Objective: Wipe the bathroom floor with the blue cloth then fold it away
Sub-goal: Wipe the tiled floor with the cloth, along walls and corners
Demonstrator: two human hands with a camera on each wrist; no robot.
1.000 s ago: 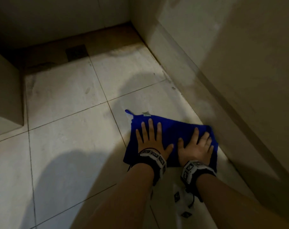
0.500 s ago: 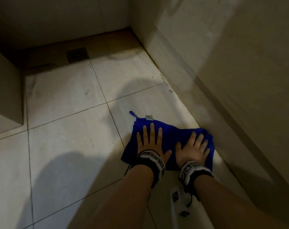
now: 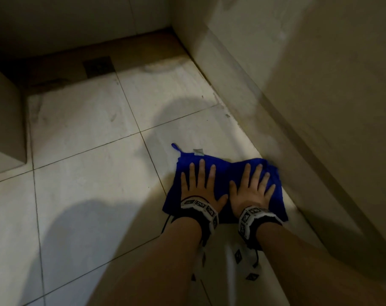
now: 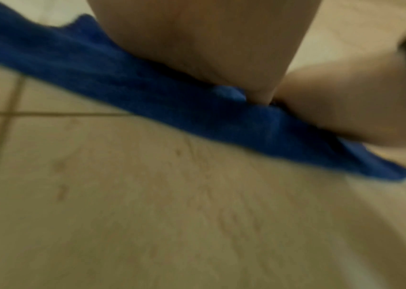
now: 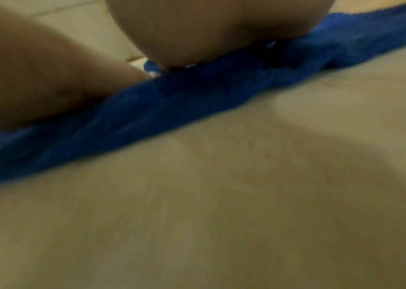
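Observation:
The blue cloth (image 3: 226, 173) lies flat on the pale tiled floor (image 3: 88, 195), close to the wall on the right, with a small loop and a grey tag at its far edge. My left hand (image 3: 198, 184) presses flat on the cloth's left half, fingers straight and spread. My right hand (image 3: 252, 186) presses flat on its right half the same way. In the left wrist view the blue cloth (image 4: 147, 93) shows under my palm; in the right wrist view the blue cloth (image 5: 172, 109) runs across the blurred floor.
A beige wall (image 3: 309, 107) runs along the right side, meeting the floor just past the cloth. A dark floor drain (image 3: 98, 66) sits in the far corner strip. A boxy beige fixture (image 3: 4, 120) stands at the left. Open tiles stretch to the left.
Both hands have drawn the cloth a little nearer to me along the wall, and its far right edge has bunched up. The hands stay flat on it.

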